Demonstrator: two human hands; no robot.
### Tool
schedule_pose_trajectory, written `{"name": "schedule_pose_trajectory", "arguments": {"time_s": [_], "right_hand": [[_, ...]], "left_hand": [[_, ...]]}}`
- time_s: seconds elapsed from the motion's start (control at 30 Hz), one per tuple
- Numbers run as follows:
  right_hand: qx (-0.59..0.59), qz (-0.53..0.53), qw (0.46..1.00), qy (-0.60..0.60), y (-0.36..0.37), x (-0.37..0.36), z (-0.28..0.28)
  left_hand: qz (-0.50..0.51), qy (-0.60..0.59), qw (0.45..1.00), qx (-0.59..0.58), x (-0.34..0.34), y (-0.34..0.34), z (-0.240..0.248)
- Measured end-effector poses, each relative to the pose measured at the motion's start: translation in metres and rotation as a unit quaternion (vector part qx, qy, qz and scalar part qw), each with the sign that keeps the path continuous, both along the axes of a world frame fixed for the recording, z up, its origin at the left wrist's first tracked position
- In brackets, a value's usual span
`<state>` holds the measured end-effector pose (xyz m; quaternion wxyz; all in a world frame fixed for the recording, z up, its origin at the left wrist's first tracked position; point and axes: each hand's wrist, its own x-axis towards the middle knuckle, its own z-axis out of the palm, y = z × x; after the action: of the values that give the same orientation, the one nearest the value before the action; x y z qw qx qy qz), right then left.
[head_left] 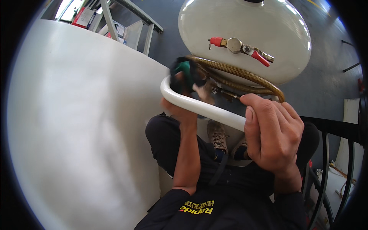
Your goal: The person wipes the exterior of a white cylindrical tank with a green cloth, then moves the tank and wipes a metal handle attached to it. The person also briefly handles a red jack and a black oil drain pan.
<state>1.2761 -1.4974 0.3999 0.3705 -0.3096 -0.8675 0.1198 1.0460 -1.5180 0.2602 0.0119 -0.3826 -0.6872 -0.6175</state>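
Observation:
A bent white metal tube handle (207,109) crosses in front of me. My right hand (274,132) is closed around its right part, thumb on top. Behind the left bend, my left hand (180,109) reaches up, partly hidden by the tube and smeared by motion. It appears to hold a blurred green and black thing (183,73) whose kind I cannot make out. A translucent amber braided hose (237,71) loops just beyond, curving down behind my right fingers. A thin brass fitting (230,94) lies between the hands.
A large white rounded tank (245,23) stands ahead, with a brass valve with a red lever (245,50) in front of it. A broad white curved surface (76,115) fills the left. Black metal rails (337,130) run at right; a grey metal frame (142,19) stands far left.

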Motion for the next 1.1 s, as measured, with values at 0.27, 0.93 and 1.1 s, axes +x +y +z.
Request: {"name": "schedule_pose_trajectory", "arguments": {"time_s": [0.27, 0.93, 1.1], "right_hand": [[0.009, 0.008, 1.0, 0.003, -0.001, -0.001, -0.001], [0.001, -0.003, 1.0, -0.012, -0.001, 0.0, 0.0], [-0.004, -0.001, 1.0, -0.026, -0.001, 0.001, 0.002]], "left_hand": [[-0.034, -0.176, 0.98, -0.09, -0.008, 0.017, -0.014], [0.063, 0.077, 0.995, -0.004, 0.003, 0.004, 0.008], [0.071, 0.038, 0.996, 0.025, 0.0, 0.012, 0.007]]}}
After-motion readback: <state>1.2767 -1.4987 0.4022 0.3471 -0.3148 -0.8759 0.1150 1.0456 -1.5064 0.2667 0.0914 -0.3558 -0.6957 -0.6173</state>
